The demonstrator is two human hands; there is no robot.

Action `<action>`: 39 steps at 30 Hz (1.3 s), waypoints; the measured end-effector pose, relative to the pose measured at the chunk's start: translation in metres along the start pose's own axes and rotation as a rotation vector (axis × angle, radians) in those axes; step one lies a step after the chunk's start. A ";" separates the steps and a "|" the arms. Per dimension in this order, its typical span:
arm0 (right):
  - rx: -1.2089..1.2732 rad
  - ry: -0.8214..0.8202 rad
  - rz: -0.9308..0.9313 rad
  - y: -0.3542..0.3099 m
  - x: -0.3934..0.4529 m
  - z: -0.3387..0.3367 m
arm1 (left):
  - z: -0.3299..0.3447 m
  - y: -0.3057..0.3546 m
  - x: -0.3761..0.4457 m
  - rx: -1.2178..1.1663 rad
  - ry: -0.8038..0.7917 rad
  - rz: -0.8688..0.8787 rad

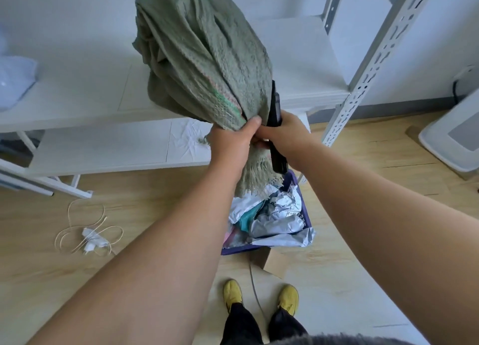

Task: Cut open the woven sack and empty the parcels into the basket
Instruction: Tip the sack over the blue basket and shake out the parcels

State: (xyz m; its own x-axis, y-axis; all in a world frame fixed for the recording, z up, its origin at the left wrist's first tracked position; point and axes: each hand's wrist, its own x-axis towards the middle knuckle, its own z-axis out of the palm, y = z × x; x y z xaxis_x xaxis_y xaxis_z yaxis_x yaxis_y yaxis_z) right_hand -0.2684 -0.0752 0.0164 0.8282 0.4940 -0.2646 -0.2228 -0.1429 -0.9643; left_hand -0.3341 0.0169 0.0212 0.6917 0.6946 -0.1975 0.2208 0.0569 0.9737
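Pale wood-look floor (363, 241), white walls. A low white shelf unit (90, 95) is set along the wall, with a perforated metal rack upright (373, 59) at right. A white charger with coiled cable (90, 238) is seen on the floor at left; flattened cardboard (274, 261) lies under the basket. Yellow shoes (234, 291) are seen at the bottom.

The green woven sack (204, 54) is held up over the basket, bulky end raised, frayed cut mouth hanging down. Its gathered neck is clamped by the left hand (233, 140), fingers wrapped around it. A black cutter (276, 134) is gripped by the right hand (287, 132), pressed against the sack. The purple basket (305, 215) sits on the floor directly below, filled with silver-grey parcels (274, 215).
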 end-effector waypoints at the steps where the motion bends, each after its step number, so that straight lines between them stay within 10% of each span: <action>1: 0.023 -0.063 -0.008 -0.003 -0.001 0.003 | -0.004 0.003 0.001 -0.005 0.063 0.023; 9: 0.181 -0.205 -0.135 -0.019 -0.013 0.016 | -0.038 0.035 -0.014 0.004 0.486 0.277; 39: 0.095 -0.652 0.026 -0.003 -0.223 0.199 | -0.258 -0.008 -0.225 0.191 0.863 0.208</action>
State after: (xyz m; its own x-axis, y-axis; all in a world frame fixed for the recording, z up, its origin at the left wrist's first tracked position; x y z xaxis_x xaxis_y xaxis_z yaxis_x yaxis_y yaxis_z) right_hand -0.5550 -0.0140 0.0768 0.3476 0.9139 -0.2098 -0.3080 -0.1000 -0.9461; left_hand -0.6685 0.0450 0.0875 -0.0080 0.9779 0.2090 0.3130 -0.1960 0.9293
